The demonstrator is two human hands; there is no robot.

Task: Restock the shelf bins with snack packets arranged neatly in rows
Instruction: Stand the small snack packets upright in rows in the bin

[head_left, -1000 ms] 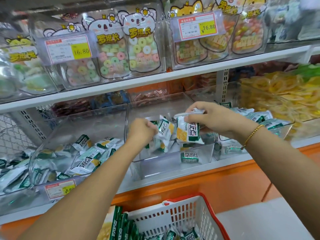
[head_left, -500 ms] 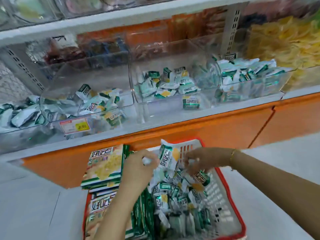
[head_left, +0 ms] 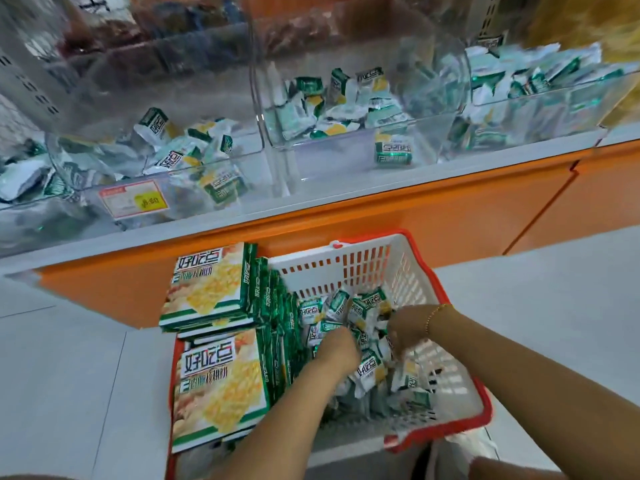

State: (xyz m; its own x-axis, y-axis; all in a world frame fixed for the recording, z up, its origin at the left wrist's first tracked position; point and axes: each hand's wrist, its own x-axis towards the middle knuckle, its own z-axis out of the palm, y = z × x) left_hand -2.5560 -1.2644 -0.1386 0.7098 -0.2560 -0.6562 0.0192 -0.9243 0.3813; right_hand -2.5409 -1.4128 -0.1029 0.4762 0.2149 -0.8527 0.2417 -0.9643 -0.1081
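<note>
A white basket with a red rim [head_left: 437,276] stands on the floor below the shelf. Inside it lies a heap of small green-and-white snack packets [head_left: 367,373]. My left hand [head_left: 337,348] is pushed down into the heap with its fingers curled round packets. Beside it, my right hand [head_left: 404,332], with a gold bracelet on its wrist, has its fingers curled among the packets too. Up on the shelf, the clear middle bin [head_left: 349,152] holds a loose pile of the same packets.
Flat green-and-yellow snack boxes [head_left: 207,282] are stacked in the basket's left side. A clear left bin [head_left: 86,116] with a price tag [head_left: 133,202] and a fuller right bin [head_left: 540,102] flank the middle one. The orange shelf base [head_left: 398,216] stands just behind the basket.
Both hands left the middle bin and came down into the basket. They now dig deeper into the packet heap, and my view has tilted down toward the floor.
</note>
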